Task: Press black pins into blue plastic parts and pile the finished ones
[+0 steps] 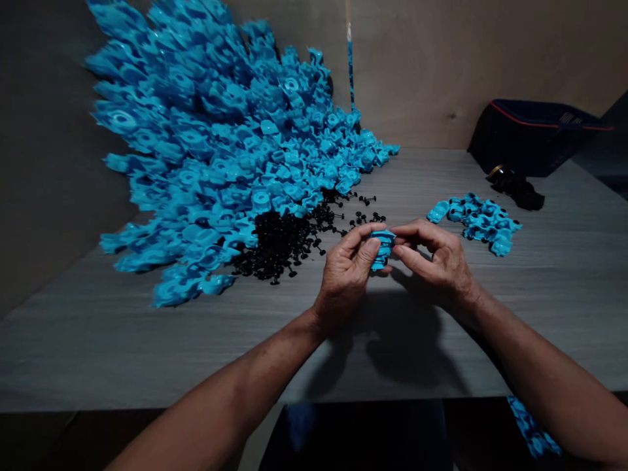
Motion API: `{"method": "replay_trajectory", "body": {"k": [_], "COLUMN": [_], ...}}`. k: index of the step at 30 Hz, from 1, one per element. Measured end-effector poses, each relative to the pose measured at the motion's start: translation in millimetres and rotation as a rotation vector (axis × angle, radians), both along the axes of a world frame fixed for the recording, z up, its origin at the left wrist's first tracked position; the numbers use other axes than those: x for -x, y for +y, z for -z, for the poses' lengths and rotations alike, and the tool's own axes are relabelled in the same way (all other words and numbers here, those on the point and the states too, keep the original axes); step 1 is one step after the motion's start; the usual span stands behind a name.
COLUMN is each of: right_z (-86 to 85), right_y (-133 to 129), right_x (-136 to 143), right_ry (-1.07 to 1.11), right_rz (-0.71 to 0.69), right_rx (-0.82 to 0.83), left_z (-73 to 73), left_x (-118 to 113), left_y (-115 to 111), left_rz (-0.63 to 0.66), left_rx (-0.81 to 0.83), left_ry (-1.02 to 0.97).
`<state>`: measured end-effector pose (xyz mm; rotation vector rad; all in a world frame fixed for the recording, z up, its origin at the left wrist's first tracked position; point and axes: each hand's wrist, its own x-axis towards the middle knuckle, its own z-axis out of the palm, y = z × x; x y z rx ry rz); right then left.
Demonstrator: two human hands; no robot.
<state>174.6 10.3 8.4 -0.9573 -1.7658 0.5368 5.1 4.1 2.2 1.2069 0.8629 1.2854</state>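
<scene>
Near the middle of the table, my left hand (347,271) is closed around a blue plastic piece (381,250), with the thumb on its near side. My right hand (434,261) is at the right side of that piece, thumb and forefinger pinched together against its edge; whatever small part they hold is too hidden to name. A heap of black wheel-and-axle parts (279,245) lies to the left of my hands. To the right, a small group of blue pieces with black wheels (483,219) rests on the table.
A tall pile of blue plastic pieces (210,124) leans against the back left wall. At the back right stands a dark box with a red edge (534,137), a black object (520,188) before it. The grey table (147,353) ends just below my forearms.
</scene>
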Motion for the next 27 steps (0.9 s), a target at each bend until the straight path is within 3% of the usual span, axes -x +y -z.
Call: {"method": "replay_trajectory", "body": {"k": [11,19,27], "right_z": [4.5,4.6,5.0], "right_y": [10.0,5.6,6.2], "right_x": [-4.0,-1.9,-1.9], "right_ry": [0.337,0.169,0.035], "right_rz": [-0.177,-0.05,0.038], "right_rx": [0.369,0.024,-0.196], "left_z": [-2.9,0.6,-0.6], "left_x": [-1.4,-2.2,-4.0], "left_y": [-1.5,1.4,-1.3], "left_rz": [-0.004,-0.003,0.005], "left_rx": [0.018,0.054,0.04], "left_ry": [0.026,-0.029,-0.014]}}
